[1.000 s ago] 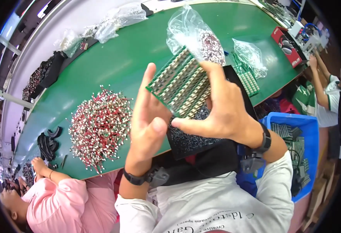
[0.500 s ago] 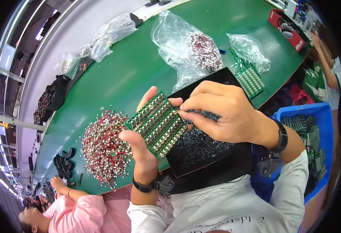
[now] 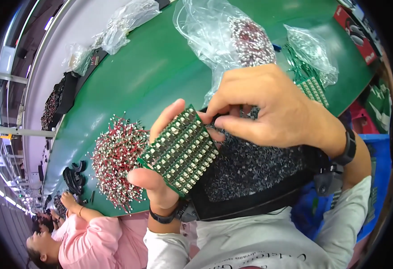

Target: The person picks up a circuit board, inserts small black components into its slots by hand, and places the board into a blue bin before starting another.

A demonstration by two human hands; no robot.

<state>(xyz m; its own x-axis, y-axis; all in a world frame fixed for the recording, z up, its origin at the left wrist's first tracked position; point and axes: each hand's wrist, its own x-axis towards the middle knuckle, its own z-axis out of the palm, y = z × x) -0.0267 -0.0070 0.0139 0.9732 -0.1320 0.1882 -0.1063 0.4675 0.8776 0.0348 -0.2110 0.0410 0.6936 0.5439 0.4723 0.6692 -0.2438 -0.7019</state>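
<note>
My left hand [image 3: 163, 195] holds a green circuit board panel [image 3: 180, 150] from below and along its sides, thumb at the near left edge and fingers behind it. Rows of small metal-and-black components cover its face, which is tilted up. My right hand [image 3: 268, 107] is closed in a pinch just beside the panel's right upper edge. Something dark shows at its fingertips, too small to make out. Under both hands lies a black tray [image 3: 245, 207] with a heap of small black parts [image 3: 254, 170], partly hidden by my right hand.
Left of the panel is a pile of red-wired parts [image 3: 115, 166]. Clear bags [image 3: 205, 31] with more parts lie farther back on the green table [image 3: 138, 67]. At right are another board panel [image 3: 313, 89] and a blue bin [image 3: 380, 179]. A person in pink [image 3: 102, 237] sits at left.
My right hand has shifted slightly up and right, its fingertips moving off the panel's face to beside its edge. The panel has turned a little in my left hand. The view has shifted.
</note>
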